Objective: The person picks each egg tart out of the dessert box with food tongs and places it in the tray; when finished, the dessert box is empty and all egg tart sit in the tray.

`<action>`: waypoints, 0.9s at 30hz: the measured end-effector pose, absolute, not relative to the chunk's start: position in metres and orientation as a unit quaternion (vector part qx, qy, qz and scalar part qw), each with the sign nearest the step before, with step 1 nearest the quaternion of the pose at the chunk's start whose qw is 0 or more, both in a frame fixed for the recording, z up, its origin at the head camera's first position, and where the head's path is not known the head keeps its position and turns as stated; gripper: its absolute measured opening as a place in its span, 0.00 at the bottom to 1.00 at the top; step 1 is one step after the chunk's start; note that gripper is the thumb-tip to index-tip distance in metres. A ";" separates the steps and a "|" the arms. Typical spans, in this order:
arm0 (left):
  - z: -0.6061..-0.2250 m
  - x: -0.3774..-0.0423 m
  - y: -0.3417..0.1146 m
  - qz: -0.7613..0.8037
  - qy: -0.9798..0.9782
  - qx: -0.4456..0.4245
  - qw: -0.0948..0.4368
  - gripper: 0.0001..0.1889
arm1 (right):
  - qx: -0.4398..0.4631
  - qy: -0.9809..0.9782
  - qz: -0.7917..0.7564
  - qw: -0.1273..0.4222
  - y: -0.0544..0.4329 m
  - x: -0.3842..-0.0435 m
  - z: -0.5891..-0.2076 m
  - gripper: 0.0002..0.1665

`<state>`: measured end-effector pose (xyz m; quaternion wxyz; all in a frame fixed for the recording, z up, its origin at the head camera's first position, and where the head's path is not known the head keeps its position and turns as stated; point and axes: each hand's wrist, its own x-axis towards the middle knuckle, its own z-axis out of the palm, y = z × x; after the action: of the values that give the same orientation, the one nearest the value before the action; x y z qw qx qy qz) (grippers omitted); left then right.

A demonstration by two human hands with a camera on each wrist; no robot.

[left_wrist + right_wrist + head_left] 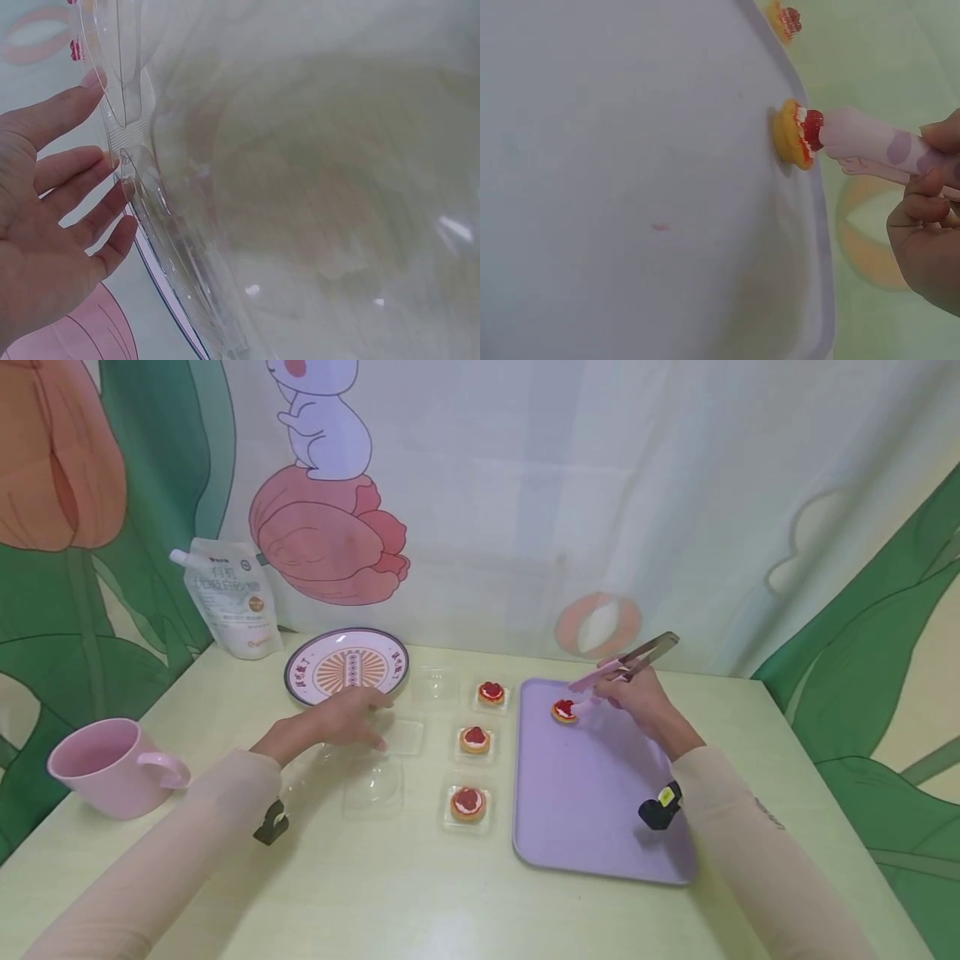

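Observation:
My right hand [637, 697] grips pink tongs [600, 674] with paw-shaped tips. In the right wrist view, a paw tip of the tongs [866, 135] is right at the red topping of a small tart [791, 135]. That tart stands at the far left of the purple tray [600, 793]. My left hand [348, 714] reaches over the near side of the patterned plate, beside clear plastic boxes. In the left wrist view, its loosely bent fingers are right at the edge of a clear box [131, 139].
Three tarts in clear boxes form a column left of the tray, the middle tart [475, 740] among them. Other clear boxes [373, 789] lie left of these. A plate [390, 652], a white pouch [236, 602] and a pink mug [112, 777] stand farther left.

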<state>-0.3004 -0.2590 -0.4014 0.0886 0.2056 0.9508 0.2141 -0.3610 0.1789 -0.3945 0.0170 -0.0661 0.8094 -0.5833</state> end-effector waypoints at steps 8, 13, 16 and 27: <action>-0.402 -0.300 -0.262 0.216 0.948 0.220 0.081 0.36 | -0.080 0.796 -0.600 0.019 0.180 -0.360 -0.384 0.17; -0.397 -0.300 -0.261 0.222 0.947 0.217 0.083 0.37 | -0.093 0.798 -0.595 0.008 0.178 -0.362 -0.379 0.16; -0.391 -0.300 -0.259 0.224 0.949 0.204 0.087 0.37 | -0.090 0.801 -0.592 0.008 0.177 -0.362 -0.377 0.16; -0.379 -0.321 -0.238 0.204 0.951 0.231 0.024 0.32 | -0.086 0.785 -0.612 0.038 0.160 -0.365 -0.374 0.20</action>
<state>-0.3208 -0.2384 -0.3788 0.0240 0.2309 0.9510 0.2044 -0.3651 0.1601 -0.3743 0.0382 -0.0865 0.7854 -0.6118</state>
